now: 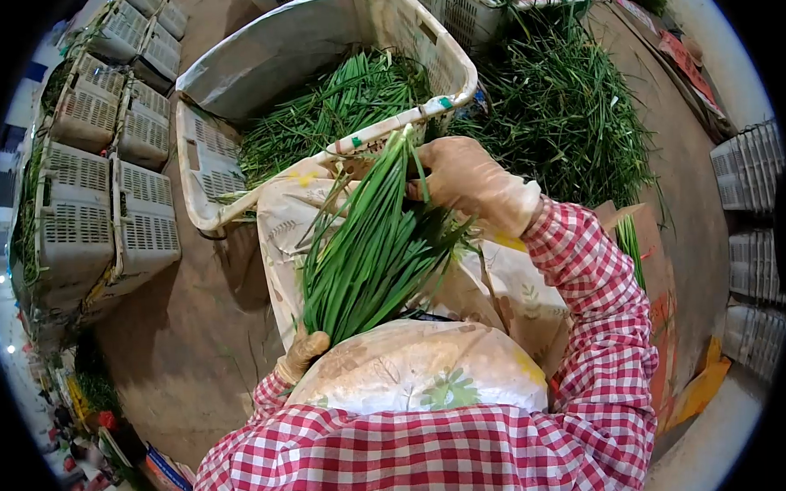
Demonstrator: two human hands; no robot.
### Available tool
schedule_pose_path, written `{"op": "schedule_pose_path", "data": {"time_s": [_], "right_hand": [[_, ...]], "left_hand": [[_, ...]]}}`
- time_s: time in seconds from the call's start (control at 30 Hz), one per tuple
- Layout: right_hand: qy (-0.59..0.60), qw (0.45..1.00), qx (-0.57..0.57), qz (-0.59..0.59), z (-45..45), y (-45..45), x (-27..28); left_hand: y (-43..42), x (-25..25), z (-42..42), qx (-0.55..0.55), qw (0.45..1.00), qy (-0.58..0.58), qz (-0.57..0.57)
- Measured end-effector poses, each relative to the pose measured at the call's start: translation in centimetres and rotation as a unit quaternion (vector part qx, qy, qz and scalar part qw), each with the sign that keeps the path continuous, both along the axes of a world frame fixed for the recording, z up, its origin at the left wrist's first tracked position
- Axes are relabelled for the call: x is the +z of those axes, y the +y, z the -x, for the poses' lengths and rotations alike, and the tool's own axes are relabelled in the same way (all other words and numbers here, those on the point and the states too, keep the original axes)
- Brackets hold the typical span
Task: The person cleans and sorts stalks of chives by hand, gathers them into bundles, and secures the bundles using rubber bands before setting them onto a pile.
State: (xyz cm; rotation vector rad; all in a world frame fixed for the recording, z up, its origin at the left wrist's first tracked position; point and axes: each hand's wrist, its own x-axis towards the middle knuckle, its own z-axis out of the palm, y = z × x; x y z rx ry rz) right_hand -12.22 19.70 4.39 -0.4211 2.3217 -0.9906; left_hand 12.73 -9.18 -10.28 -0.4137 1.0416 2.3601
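Observation:
A thick bunch of garlic chives point(371, 246) lies slantwise across my lap, its pale stem ends up by the crate's near rim and its leaf tips down towards my waist. Wearing a tan glove, my right hand point(473, 180) is closed near the stem end, fingers bent against the stalks on the right side. My left hand point(304, 352), gloved too, grips the leafy end at the lower left; most of its fingers are hidden beneath the leaves. The stained, leaf-patterned apron point(515, 280) spreads under the bunch.
Just ahead stands a white plastic crate point(458, 66) with loose chives point(345, 100) inside. A big heap of loose greens point(561, 110) lies at its right. Stacked crates point(75, 200) line the left, and more crates point(750, 168) stand at the far right. Cardboard point(659, 297) is beside my right arm.

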Motion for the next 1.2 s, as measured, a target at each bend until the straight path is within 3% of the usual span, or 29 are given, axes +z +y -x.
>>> {"op": "schedule_pose_path", "data": {"time_s": [0.07, 0.1, 0.13, 0.2, 0.23, 0.27, 0.33, 0.4, 0.47, 0.53, 0.6, 0.63, 0.67, 0.7, 0.73, 0.8, 0.93, 1.0, 1.03, 1.07, 1.13, 1.17, 1.2], "right_hand": [[0.188, 0.97, 0.107, -0.107, -0.1, -0.4, -1.1], [0.287, 0.953, 0.08, -0.056, -0.6, -0.5, -1.9], [0.284, 0.954, 0.078, -0.057, -0.6, -0.5, -2.4], [0.387, 0.919, 0.024, 0.078, 0.0, -0.5, -3.5], [0.428, 0.903, 0.01, 0.024, 1.2, -0.4, -4.7], [0.47, 0.881, -0.023, 0.049, 2.2, 0.3, -5.6], [0.503, 0.86, -0.041, -0.072, 3.8, 1.9, -6.1], [0.505, 0.855, -0.089, -0.076, 5.1, 4.8, -6.4], [0.562, 0.81, -0.167, -0.023, 6.4, 8.5, -6.8], [0.403, 0.843, -0.267, -0.235, 6.5, 11.9, -5.9], [0.562, 0.715, -0.245, -0.336, 4.6, 13.4, -7.0], [0.455, 0.776, -0.259, -0.351, 2.3, 11.4, -5.0], [0.548, 0.815, -0.18, -0.044, 0.7, 11.1, -4.8], [0.307, 0.921, -0.215, 0.105, -1.9, 9.3, -3.9], [0.194, 0.906, -0.224, 0.302, -3.9, 7.4, -4.3], [0.172, 0.946, -0.137, 0.237, -7.2, 6.5, -5.0], [0.212, 0.943, -0.174, 0.187, -8.0, 3.4, -2.2], [0.201, 0.888, -0.244, 0.334, -6.1, 3.0, -1.4], [0.228, 0.93, -0.188, 0.22, -5.6, 2.8, 0.7], [0.229, 0.929, -0.191, 0.22, -5.0, 2.3, 0.8], [0.227, 0.965, -0.106, 0.081, -3.6, 1.3, 0.3], [0.19, 0.962, -0.104, 0.163, -3.1, 1.2, -0.7], [0.189, 0.963, -0.105, 0.162, -2.5, 1.5, -1.7]], "left_hand": [[0.1, -0.1, 0.4, -0.003, 1.0, 0.002, 0.001], [0.1, 0.0, 0.4, -0.007, 1.0, 0.003, 0.003], [0.1, 0.0, 0.6, -0.008, 1.0, 0.002, 0.002], [0.2, 0.1, 0.7, -0.008, 1.0, 0.001, 0.002], [0.1, 0.1, 0.7, -0.008, 1.0, 0.001, 0.002], [0.1, 0.2, 0.7, -0.009, 1.0, 0.002, 0.003], [0.0, 0.2, 0.8, -0.008, 1.0, 0.002, 0.002], [-0.2, 0.3, 0.5, -0.006, 1.0, 0.004, -0.001], [-0.3, 0.3, 0.2, -0.004, 1.0, 0.006, -0.002], [-0.4, 0.2, 0.1, -0.003, 1.0, 0.005, -0.003], [-0.4, 0.2, 0.2, -0.003, 1.0, 0.006, -0.004], [-0.3, 0.1, 0.3, -0.001, 1.0, 0.006, -0.004], [-0.2, 0.1, 0.1, -0.001, 1.0, 0.005, -0.004], [-0.2, 0.0, 0.1, -0.001, 1.0, 0.004, -0.006], [-0.2, 0.0, -0.1, -0.001, 1.0, 0.003, -0.006], [0.0, 0.0, -0.2, -0.004, 1.0, 0.001, -0.005], [0.2, 0.2, -0.2, -0.009, 1.0, 0.003, -0.003], [0.2, 0.2, -0.2, -0.01, 1.0, 0.007, 0.0], [0.2, 0.3, -0.2, -0.01, 1.0, 0.006, -0.001], [0.2, 0.3, -0.1, -0.012, 1.0, 0.008, -0.001], [0.1, 0.5, -0.1, -0.015, 1.0, 0.011, 0.001], [0.1, 0.4, -0.1, -0.016, 1.0, 0.011, 0.0], [0.0, 0.4, -0.2, -0.016, 1.0, 0.01, 0.0]]}}
